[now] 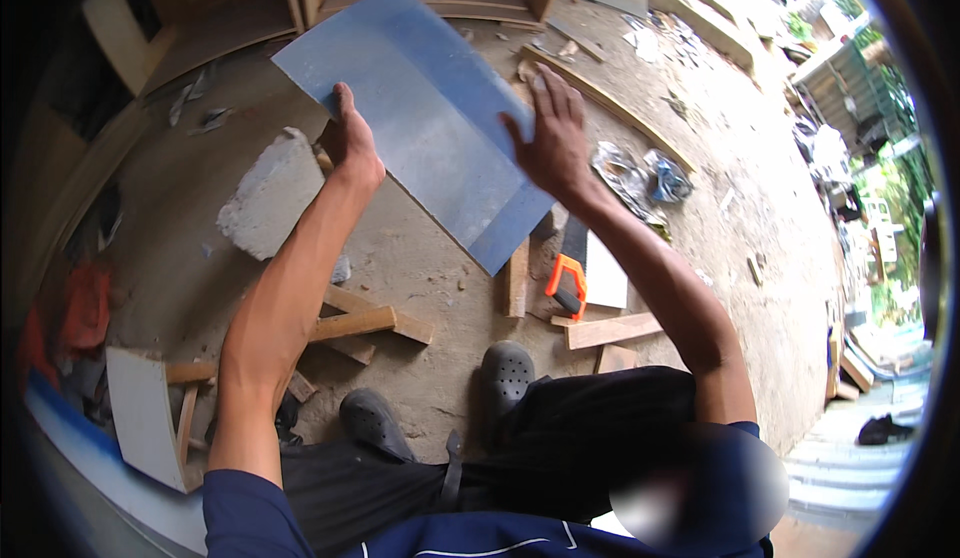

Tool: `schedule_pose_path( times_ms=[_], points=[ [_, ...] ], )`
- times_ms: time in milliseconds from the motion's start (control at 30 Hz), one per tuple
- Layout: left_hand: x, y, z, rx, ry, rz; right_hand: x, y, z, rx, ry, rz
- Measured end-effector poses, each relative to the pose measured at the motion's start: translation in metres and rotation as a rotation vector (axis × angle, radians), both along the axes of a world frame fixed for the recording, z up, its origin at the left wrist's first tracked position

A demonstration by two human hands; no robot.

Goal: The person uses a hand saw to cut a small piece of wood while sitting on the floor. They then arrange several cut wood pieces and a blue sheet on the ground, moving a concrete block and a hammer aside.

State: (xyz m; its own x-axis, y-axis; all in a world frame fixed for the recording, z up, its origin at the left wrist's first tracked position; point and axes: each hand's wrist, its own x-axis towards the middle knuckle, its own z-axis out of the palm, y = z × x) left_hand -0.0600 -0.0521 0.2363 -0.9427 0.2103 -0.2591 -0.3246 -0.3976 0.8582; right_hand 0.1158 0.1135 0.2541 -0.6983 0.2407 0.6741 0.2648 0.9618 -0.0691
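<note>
A rectangular blue-grey panel with darker blue bands is held up in front of me, tilted, its long sides slanting down to the right. My left hand grips its left edge, thumb on the top face and fingers hidden underneath. Over the right edge is my right hand, fingers stretched and thumb apart; whether it touches the panel I cannot tell. Below the panel's lower right corner lies a handsaw with an orange and black handle, beside a white board.
Wood offcuts lie near my feet, and a rough-edged pale slab is to the left. A long wooden strip and crumpled plastic are to the right. Wooden cabinet frames stand at the back.
</note>
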Motion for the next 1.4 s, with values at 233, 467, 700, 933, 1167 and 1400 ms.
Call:
schedule_pose_path(
  times_ms=[233,467,700,933,1167,1400],
  points=[
    [0.034,0.067,-0.009,0.004,0.009,-0.102,0.038,-0.046,-0.025,-0.09,-0.477,0.409],
    [0.068,0.096,0.024,0.033,0.124,-0.189,0.186,0.079,-0.012,-0.321,-0.386,-0.869],
    [0.09,0.112,0.006,0.037,0.078,-0.279,0.136,-0.027,-0.03,-0.119,-0.411,-0.208],
    [0.034,0.07,0.008,0.029,0.248,-0.139,0.148,0.024,-0.099,-0.526,-0.487,-0.938],
    [-0.071,-0.022,-0.025,0.056,0.149,0.106,0.104,-0.047,-0.171,-0.492,-0.452,-0.107],
    [-0.121,-0.132,-0.04,0.07,0.072,0.337,0.01,-0.195,-0.221,-0.382,-0.703,0.527]
  ],
)
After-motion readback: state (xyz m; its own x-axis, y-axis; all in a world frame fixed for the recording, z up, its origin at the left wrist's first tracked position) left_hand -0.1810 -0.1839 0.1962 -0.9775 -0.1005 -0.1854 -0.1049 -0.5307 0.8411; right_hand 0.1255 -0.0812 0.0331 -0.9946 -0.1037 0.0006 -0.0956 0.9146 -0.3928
